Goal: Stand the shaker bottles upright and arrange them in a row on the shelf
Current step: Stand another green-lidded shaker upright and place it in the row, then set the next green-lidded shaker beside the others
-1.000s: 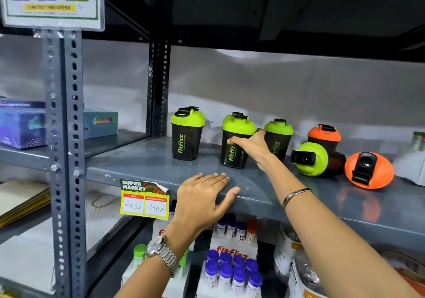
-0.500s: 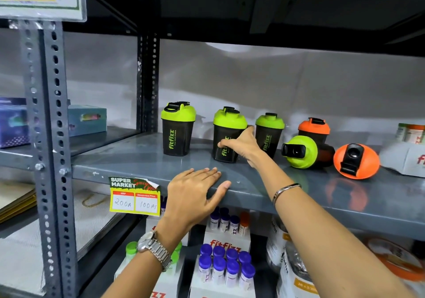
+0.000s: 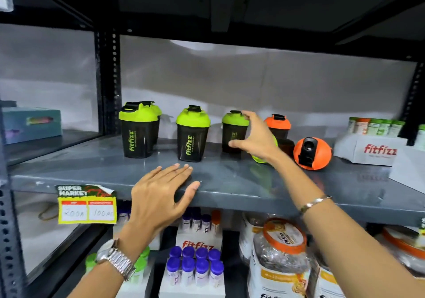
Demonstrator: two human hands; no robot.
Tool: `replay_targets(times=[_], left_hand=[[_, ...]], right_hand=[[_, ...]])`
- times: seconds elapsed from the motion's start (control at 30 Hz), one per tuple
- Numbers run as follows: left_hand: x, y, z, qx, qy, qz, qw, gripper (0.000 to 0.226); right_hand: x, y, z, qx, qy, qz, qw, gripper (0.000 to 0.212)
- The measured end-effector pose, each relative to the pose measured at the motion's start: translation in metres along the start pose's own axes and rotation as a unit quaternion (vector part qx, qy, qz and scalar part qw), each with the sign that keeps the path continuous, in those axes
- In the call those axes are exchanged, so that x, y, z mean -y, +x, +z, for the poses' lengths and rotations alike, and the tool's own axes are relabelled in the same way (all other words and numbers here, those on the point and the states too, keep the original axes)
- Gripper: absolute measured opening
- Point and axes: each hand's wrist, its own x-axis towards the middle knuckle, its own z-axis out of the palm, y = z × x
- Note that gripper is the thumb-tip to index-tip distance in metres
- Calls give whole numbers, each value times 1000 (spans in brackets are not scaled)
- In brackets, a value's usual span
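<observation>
Reaching with the right hand (image 3: 254, 136), fingers spread wide and empty, toward the third green-lidded black plastic shaker bottle (image 3: 234, 130) standing at twelve o'clock on the grey metal shelf (image 3: 230, 178). Left hand (image 3: 161, 194) flat, holding nothing, at six o'clock. Best gripped round the body, kept vertical; toppled green-lidded bottle (image 3: 259, 158) and toppled orange-lidded bottle (image 3: 311, 152) waiting at three o'clock.

"fitfizz" on shaker bottles (image 3: 192, 134), white box (image 3: 368, 150), "SUPER MARKET" price tag (image 3: 86, 203)

Right hand (image 3: 255, 136) released middle shaker (image 3: 192, 134), moved rightward.
</observation>
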Motion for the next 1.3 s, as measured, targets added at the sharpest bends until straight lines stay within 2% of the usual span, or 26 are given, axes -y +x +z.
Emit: replay_targets(times=[0.07, 0.2, 0.33, 0.47, 0.6, 0.7, 0.8, 0.87, 0.97, 1.1, 1.2, 1.23, 1.3], left_hand=[[-16, 6, 7, 5, -14, 31, 999, 41], [-41, 14, 19, 56, -34, 59, 996, 45], [-43, 13, 21, 84, -27, 47, 995, 49], [-44, 13, 21, 89, -29, 38, 995, 58], [-46, 13, 20, 87, -33, 31, 995, 57], [-47, 13, 20, 95, -31, 29, 995, 48], [-48, 13, 19, 96, -34, 26, 994, 47], [-48, 12, 18, 96, -36, 24, 994, 47], [-48, 12, 17, 100, -39, 19, 994, 48], [-48, 12, 16, 103, -41, 18, 994, 48], [-48, 13, 16, 104, -42, 17, 994, 48], [-48, 13, 16, 105, -41, 17, 993, 48], [-47, 13, 16, 107, -42, 17, 993, 49]], right_hand=[[-24, 2, -27, 17, -45, 4, 999, 92], [-61, 2, -56, 144, -139, 36, 979, 101], [-73, 3, -60, 230, -234, -1, 945, 104], [-75, 5, -58, 210, -257, -14, 943, 102], [-74, 1, -55, 168, -284, -43, 943, 93], [-64, -1, -52, 99, -214, -48, 971, 89], [-45, 0, -41, -3, -67, -20, 998, 82], [-33, 2, -32, -19, 44, 26, 999, 76], [-24, 5, -19, -9, 163, 102, 981, 70], [-24, 6, -9, 1, 222, 190, 956, 75], [-23, 6, -8, 14, 228, 193, 954, 74], [-22, 6, -8, 18, 215, 188, 958, 78], [-18, 2, -4, 20, 164, 198, 966, 106]])
